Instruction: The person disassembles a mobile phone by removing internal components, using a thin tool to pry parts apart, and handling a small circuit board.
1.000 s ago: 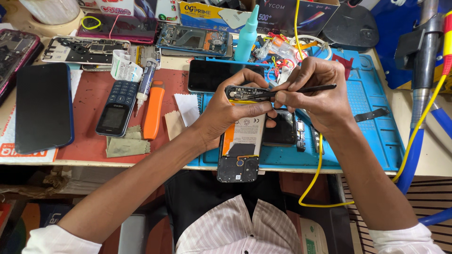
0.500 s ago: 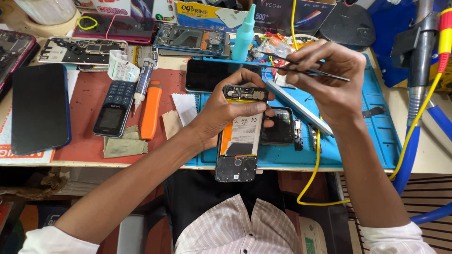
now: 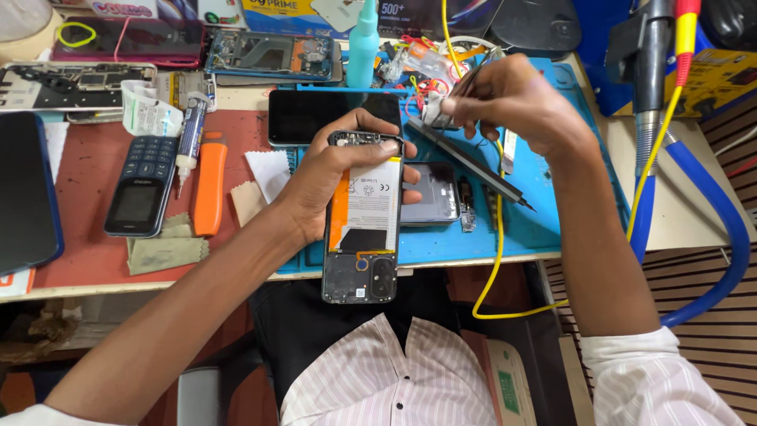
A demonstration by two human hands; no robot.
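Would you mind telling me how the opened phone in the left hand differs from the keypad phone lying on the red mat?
The opened phone has no back cover, so its white battery and dark frame show; the keypad phone is whole, with screen and keys showing. The opened phone is gripped by the left hand and juts past the table edge; the keypad phone rests flat on the red mat, untouched. The opened phone is the larger. Both lie lengthwise towards the person.

The opened phone [image 3: 363, 217] is back-cover-off, white battery with an orange strip showing, camera end toward the person, gripped upright-ish over the counter edge. The black screwdriver [image 3: 471, 164] slants down to the right, tip near the blue mat [image 3: 544, 229].
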